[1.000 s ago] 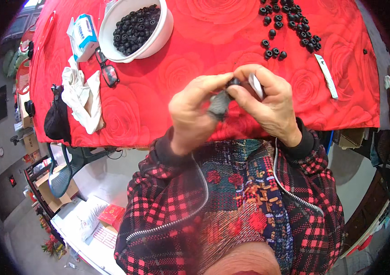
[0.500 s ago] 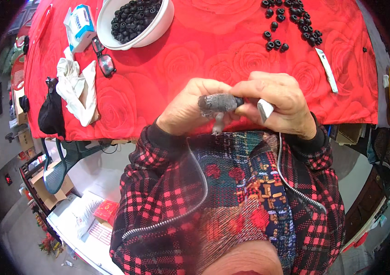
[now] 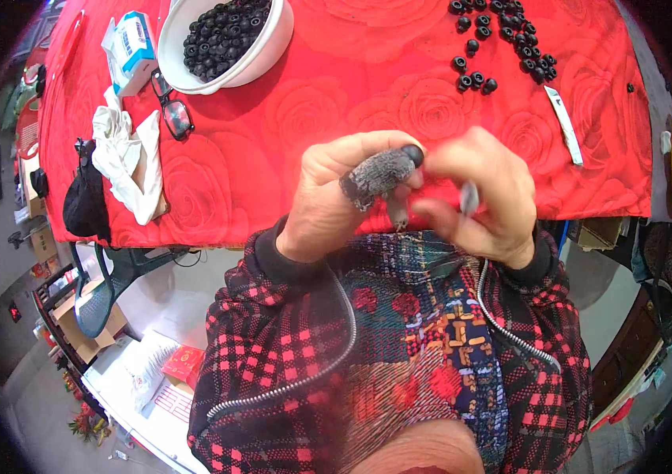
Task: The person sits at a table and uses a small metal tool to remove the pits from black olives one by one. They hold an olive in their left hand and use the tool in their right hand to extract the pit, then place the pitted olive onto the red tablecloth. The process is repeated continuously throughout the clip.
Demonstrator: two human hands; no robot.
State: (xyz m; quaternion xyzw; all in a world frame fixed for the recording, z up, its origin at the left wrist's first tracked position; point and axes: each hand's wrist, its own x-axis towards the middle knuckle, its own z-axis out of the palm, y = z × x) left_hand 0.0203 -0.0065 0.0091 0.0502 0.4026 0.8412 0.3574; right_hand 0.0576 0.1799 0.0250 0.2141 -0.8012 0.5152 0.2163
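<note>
My left hand (image 3: 312, 201) is closed around a small round black part (image 3: 412, 154), which shows at its fingertips above the red cloth. A worn, fuzzy grey cover (image 3: 379, 175) lies along the fingers there; a second, paler grey piece (image 3: 397, 212) hangs below it. Just to the right, my right hand (image 3: 490, 189) is smeared by motion. A pale, flat-ended tool (image 3: 469, 197) sticks out of its grip, and the rest is hidden in the palm. Thumb and forefinger of that hand stand a little apart from the black part.
A white bowl (image 3: 279, 47) of black parts stands at the back left, near glasses (image 3: 178, 118), a tissue pack (image 3: 132, 55), white gloves (image 3: 135, 170) and a black pouch (image 3: 86, 197). Several loose black parts (image 3: 527, 52) and a white strip (image 3: 563, 126) lie to the right.
My right hand has drawn off the black part and opened its thumb and forefinger. My left hand has turned, tipping the black part upward.
</note>
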